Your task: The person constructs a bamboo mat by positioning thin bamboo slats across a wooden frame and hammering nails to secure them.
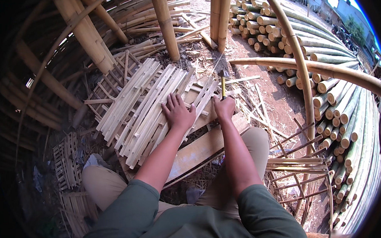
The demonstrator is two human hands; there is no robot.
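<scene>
A slatted bamboo panel lies in front of me, its pale split strips running side by side over cross-pieces. My left hand rests on its strips with the fingers spread. To its right, my right hand is closed around the handle of a hammer. The hammer has a yellow and black handle and a dark head, which points away from me near the panel's right end. Under and beside the panel, close to my legs, lies a wide wooden board.
Upright bamboo posts stand beyond the panel. A curved bamboo pole arches on the right, before large stacks of cut bamboo. Slatted frames lie at left, a thin-barred frame at right. Bamboo scraps litter the ground.
</scene>
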